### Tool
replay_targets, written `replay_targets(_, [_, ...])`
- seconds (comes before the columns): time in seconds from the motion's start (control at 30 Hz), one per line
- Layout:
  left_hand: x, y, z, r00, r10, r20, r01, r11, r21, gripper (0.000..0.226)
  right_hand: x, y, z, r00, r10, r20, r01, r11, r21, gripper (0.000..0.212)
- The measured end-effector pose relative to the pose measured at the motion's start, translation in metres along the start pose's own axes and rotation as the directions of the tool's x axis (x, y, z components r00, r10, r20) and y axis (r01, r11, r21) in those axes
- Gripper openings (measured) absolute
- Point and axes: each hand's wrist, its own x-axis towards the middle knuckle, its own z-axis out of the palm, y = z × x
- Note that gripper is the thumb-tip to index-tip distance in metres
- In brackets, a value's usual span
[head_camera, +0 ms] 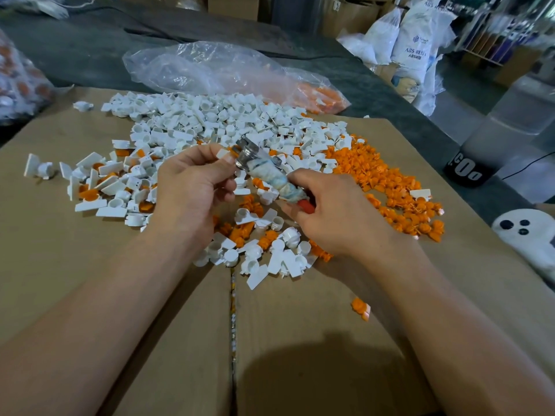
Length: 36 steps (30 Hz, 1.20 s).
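Note:
A hand tool (264, 172) with a metal head, a cloth-wrapped shaft and a red handle end is held above the cardboard. My right hand (333, 211) grips its handle. My left hand (192, 184) pinches the metal head with thumb and fingertips; whether a small part sits in the head is hidden. Under and behind the hands lies a heap of white plastic parts (210, 124). To the right spreads a pile of orange plastic parts (387, 187).
Flattened cardboard (90, 265) covers the table. A clear plastic bag (216, 70) with some orange parts lies behind the heap, another bag (18, 82) at far left. White sacks (414, 40) stand at the back right. A white object (528, 235) sits at the right edge.

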Motion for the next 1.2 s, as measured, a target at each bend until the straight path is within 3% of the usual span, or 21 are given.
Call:
replay_targets(0.53, [0.0, 0.003, 0.001, 0.998, -0.041, -0.053, 0.041, 0.999, -0.002, 0.027, 0.002, 0.001, 0.006, 0.998, 0.007, -0.062, -0.011, 0.998, -0.06, 0.012])
replay_targets(0.67, [-0.001, 0.006, 0.003, 0.997, -0.043, -0.064, 0.044, 0.999, 0.014, 0.024, 0.004, 0.007, 0.005, 0.995, 0.006, -0.103, -0.01, 0.999, -0.037, 0.023])
replay_targets(0.77, [0.001, 0.009, 0.0, 0.99, 0.08, -0.117, -0.06, 0.985, 0.164, 0.02, 0.008, 0.018, -0.001, 0.98, 0.051, -0.192, -0.063, 0.996, -0.057, 0.027])
replay_targets(0.9, [0.007, 0.014, -0.01, 0.946, 0.303, -0.112, -0.225, 0.867, 0.444, 0.026, 0.009, 0.035, -0.008, 0.948, 0.176, -0.264, -0.192, 0.981, -0.035, 0.037])
replay_targets(1.2, [0.027, 0.013, -0.041, 0.896, 0.412, -0.163, -0.138, 0.608, 0.781, 0.028, 0.011, 0.066, -0.019, 0.886, 0.398, -0.237, -0.43, 0.897, -0.1, 0.068])
